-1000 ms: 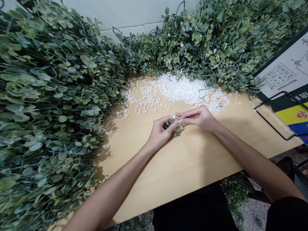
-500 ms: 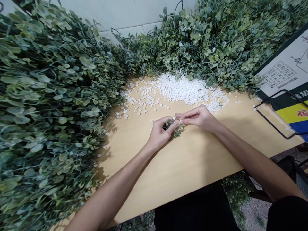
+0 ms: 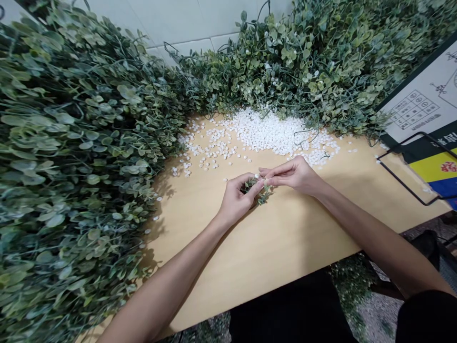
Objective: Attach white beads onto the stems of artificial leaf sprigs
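Muted green is shown by the sprig (image 3: pixel 263 197), white by the small discs (image 3: pixel 267 132), pale tan by the tabletop (image 3: pixel 271 247), and white, dark-green, yellow and blue blocks by the board (image 3: pixel 430 167).

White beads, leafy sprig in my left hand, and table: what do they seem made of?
Beads: probably plastic, opaque; they're evenly white and much alike. Sprig: perhaps matte plastic; its dull green leaves show no strong shine, but they're small. Table: possibly wood-look laminate; its tan surface looks smooth.
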Demonstrator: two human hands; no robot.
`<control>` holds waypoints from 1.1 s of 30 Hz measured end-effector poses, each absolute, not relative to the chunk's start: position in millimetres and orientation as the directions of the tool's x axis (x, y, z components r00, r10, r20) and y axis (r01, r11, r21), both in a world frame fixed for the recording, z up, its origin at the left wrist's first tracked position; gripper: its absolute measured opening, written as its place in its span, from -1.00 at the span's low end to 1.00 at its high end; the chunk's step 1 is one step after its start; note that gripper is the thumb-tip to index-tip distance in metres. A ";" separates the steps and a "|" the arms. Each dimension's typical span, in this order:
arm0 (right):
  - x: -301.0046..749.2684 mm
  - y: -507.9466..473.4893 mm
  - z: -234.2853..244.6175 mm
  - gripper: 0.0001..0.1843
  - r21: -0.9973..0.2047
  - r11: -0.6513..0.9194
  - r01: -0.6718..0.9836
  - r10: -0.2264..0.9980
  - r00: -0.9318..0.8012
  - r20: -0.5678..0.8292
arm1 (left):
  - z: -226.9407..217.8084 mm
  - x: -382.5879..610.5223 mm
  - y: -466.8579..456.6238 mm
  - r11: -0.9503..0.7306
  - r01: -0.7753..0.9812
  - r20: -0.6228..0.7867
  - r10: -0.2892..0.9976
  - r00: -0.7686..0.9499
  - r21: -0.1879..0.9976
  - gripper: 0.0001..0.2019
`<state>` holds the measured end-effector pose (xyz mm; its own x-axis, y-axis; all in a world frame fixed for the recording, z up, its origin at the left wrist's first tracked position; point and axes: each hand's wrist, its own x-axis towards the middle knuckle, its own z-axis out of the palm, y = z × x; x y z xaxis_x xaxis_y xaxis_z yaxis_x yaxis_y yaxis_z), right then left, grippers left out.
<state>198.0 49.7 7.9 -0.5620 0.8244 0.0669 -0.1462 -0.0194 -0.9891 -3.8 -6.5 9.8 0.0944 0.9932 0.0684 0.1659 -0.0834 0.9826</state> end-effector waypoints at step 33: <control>189.1 47.6 8.4 -0.69 -0.986 0.088 -0.140 0.903 -0.407 0.138 | 1.5 -5.3 -2.1 -0.081 0.080 0.079 0.996 0.034 0.993 -0.66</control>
<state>189.1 47.6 8.4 -0.4067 0.9030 0.1383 -0.1404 0.0879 -0.9862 -5.3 -2.1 1.5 0.0344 0.9963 0.0788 0.0798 -0.0813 0.9935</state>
